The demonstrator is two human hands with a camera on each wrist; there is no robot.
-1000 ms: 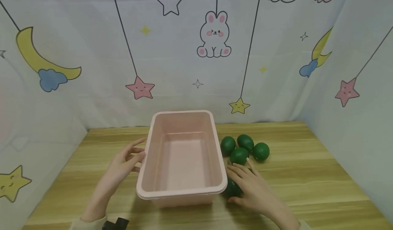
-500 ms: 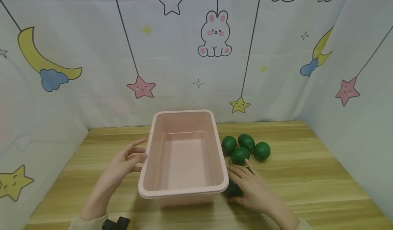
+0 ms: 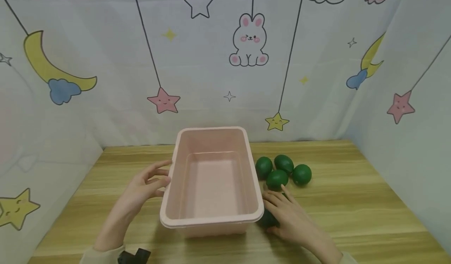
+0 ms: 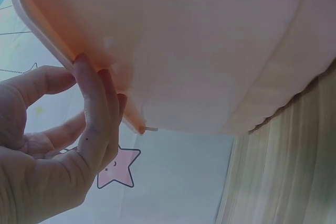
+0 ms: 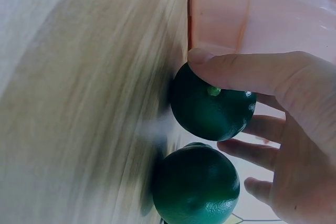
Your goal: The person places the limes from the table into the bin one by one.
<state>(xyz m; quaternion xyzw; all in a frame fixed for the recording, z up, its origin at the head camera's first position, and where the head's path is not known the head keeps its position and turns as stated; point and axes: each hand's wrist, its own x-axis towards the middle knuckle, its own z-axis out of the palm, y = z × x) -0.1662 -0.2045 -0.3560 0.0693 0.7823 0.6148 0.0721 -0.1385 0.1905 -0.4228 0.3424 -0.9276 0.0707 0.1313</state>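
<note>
A pink plastic bin (image 3: 211,219) stands on the table, its inside bare. My left hand (image 3: 144,185) is at its left side; the left wrist view shows thumb and fingers pinching the bin's rim (image 4: 44,40). My right hand (image 3: 294,219) is low by the bin's right side, holding a dark green lime (image 5: 210,111) between thumb and fingers. In the head view that hand partly covers the lime. A second lime (image 5: 197,187) lies close to the fingers in the right wrist view.
Several more green limes (image 3: 277,179) cluster on the wooden table (image 3: 352,201), right of the bin. A white printed curtain (image 3: 204,72) hangs behind the table and along both sides. A black device (image 3: 135,257) sits at the left sleeve.
The head view has shifted slightly, so everything appears a little further right. Both hands, the bin and the limes keep practically the same positions relative to one another.
</note>
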